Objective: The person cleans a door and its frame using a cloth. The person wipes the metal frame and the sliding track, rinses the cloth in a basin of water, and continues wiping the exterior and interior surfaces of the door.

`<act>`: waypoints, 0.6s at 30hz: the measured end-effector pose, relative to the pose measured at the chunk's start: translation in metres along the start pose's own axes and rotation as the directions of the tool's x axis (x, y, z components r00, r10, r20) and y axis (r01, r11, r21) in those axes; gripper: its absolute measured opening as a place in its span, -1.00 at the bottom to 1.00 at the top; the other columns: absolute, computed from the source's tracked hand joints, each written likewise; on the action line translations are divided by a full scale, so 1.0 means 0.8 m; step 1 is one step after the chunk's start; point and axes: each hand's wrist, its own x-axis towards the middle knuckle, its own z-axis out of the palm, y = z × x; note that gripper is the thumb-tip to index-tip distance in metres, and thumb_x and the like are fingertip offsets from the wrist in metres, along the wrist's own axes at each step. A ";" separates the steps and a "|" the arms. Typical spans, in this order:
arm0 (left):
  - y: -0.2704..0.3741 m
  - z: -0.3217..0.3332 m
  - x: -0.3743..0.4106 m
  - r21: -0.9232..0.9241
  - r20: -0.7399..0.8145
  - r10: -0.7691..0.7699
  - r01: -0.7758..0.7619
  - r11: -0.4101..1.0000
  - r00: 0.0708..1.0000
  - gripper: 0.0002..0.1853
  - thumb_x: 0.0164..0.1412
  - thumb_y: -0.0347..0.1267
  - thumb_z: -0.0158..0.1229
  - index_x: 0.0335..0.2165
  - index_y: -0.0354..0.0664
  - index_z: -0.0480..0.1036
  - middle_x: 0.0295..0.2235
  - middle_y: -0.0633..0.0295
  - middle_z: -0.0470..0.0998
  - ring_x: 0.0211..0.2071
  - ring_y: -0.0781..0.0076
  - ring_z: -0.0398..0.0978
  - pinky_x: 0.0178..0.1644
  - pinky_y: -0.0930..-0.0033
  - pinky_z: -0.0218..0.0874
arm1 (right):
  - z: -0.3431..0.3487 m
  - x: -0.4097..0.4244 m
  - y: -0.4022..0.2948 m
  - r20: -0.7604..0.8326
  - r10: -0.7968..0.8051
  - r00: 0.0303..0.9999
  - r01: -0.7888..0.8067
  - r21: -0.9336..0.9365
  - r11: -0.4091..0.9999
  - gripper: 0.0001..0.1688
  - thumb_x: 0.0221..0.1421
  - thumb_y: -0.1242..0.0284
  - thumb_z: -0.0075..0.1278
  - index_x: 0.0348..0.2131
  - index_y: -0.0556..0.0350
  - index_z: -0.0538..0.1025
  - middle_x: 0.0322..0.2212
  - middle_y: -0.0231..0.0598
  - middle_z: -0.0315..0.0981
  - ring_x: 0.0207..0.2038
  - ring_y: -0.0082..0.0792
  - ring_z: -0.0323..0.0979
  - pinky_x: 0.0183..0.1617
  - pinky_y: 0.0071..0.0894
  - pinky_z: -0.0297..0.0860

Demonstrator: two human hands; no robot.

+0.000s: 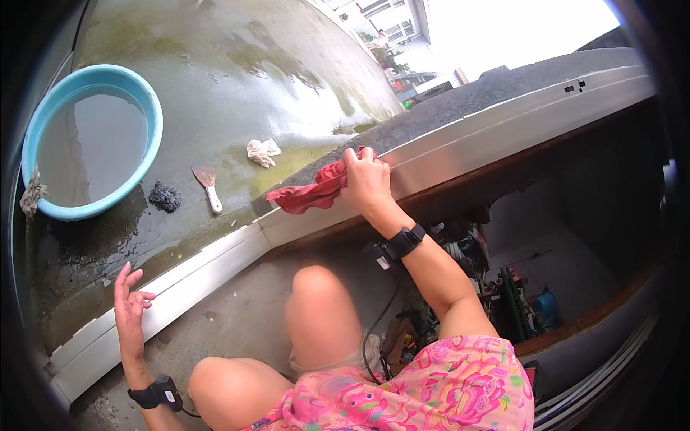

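My right hand [366,180] grips a crumpled red cloth [310,196] against the pale metal door frame [431,161], near the frame's lower corner. One end of the cloth trails left over the frame and the grey wall edge. My left hand [129,301] holds nothing; its fingers are apart, beside the white sill part [199,283] of the frame. Out on the wet concrete lie a scraper [209,188] with a rusty blade and white handle, a dark scouring pad [165,196] and a wadded whitish cloth [263,152].
A light-blue plastic basin [153,145] of murky water stands at the left, a grey rag [33,194] draped over its rim. Wet, mossy concrete [215,81] extends outside. Inside at the right, a dark shelf space holds several jumbled items, among them a blue object [545,307].
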 end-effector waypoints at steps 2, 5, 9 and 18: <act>0.008 0.000 0.002 0.004 0.049 -0.014 0.014 1.000 0.999 -0.24 0.17 -0.24 0.06 0.29 -0.11 0.03 0.14 0.04 0.27 -0.17 0.47 0.44 -0.06 0.41 0.23 | 0.000 -0.011 -0.038 0.197 -0.058 0.979 -0.016 0.352 0.936 -0.34 -0.38 0.40 0.27 -0.19 0.15 0.38 -0.21 0.08 0.40 -0.19 0.10 0.48 -0.08 -0.10 0.40; 0.011 0.018 0.020 0.069 0.144 0.001 -0.011 0.998 0.990 -0.14 0.09 -0.34 0.16 0.32 -0.04 -0.03 0.21 0.03 0.18 0.03 0.33 0.37 0.03 0.31 0.24 | 0.023 -0.020 -0.058 0.197 -0.218 0.956 0.037 0.656 0.754 -0.32 -0.39 0.38 0.28 -0.17 0.17 0.43 -0.25 0.02 0.48 -0.21 -0.03 0.50 -0.05 -0.17 0.41; 0.035 0.044 0.065 0.184 0.316 0.159 -0.225 0.957 0.935 0.07 0.00 -0.33 0.29 0.36 0.03 -0.20 0.32 0.02 -0.08 0.29 0.09 0.05 0.26 0.10 0.06 | 0.026 -0.019 -0.123 0.399 -0.479 0.782 -0.395 0.911 0.115 -0.36 -0.27 0.46 0.27 -0.12 0.30 0.42 -0.30 -0.13 0.53 -0.26 -0.39 0.50 -0.13 -0.45 0.42; 0.009 0.122 0.083 -0.410 0.541 -0.051 0.316 0.856 0.839 -0.01 0.03 0.03 0.34 0.24 -0.15 0.02 0.16 0.17 0.24 0.23 0.30 0.17 0.28 0.21 0.04 | -0.009 -0.043 -0.214 0.281 -0.818 0.503 -0.623 0.773 -0.118 0.01 0.12 0.06 0.10 0.30 0.16 -0.01 0.11 -0.06 0.27 0.08 -0.26 0.34 0.06 -0.19 0.38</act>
